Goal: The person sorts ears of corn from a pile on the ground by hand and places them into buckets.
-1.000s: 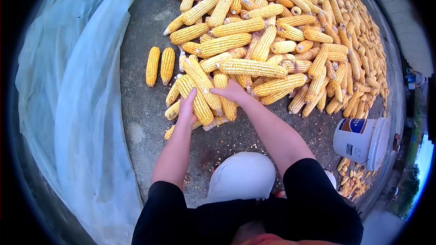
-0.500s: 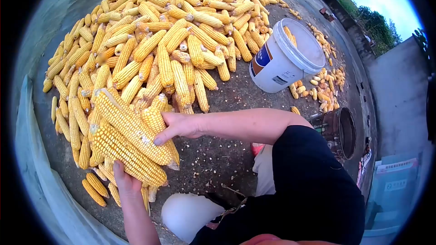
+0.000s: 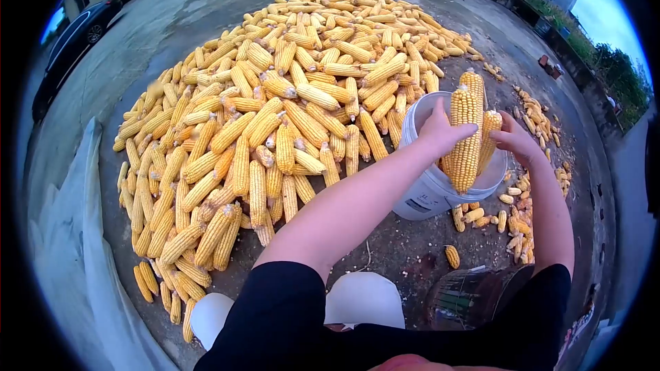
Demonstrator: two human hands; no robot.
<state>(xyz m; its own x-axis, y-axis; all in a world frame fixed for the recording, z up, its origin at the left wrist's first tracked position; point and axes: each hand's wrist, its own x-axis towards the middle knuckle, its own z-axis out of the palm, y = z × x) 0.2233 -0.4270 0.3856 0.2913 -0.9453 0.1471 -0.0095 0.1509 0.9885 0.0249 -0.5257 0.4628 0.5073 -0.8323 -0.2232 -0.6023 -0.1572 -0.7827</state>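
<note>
Both my hands hold several yellow ears of corn (image 3: 464,139) together, upright above the white bucket (image 3: 419,196). My left hand (image 3: 443,129) is closed on the near left side of the bunch, thumb across the front ear. On the right side, my right hand (image 3: 517,140) grips a shorter-looking ear (image 3: 489,136), its fingers partly hidden behind it. The held ears cover much of the bucket's mouth, so its contents are hidden. To the left of the bucket spreads a large pile of husked corn ears (image 3: 275,124).
Small cobs and broken pieces (image 3: 543,120) lie right of the bucket. A rusty metal drum (image 3: 464,299) stands close to my knees. Pale sheeting (image 3: 89,233) runs along the left. A dark car (image 3: 79,38) is parked far left. Loose kernels dot the concrete.
My hands have carried the ears from the front left of the pile rightward to above the bucket. My view has shifted too, with the car now showing.
</note>
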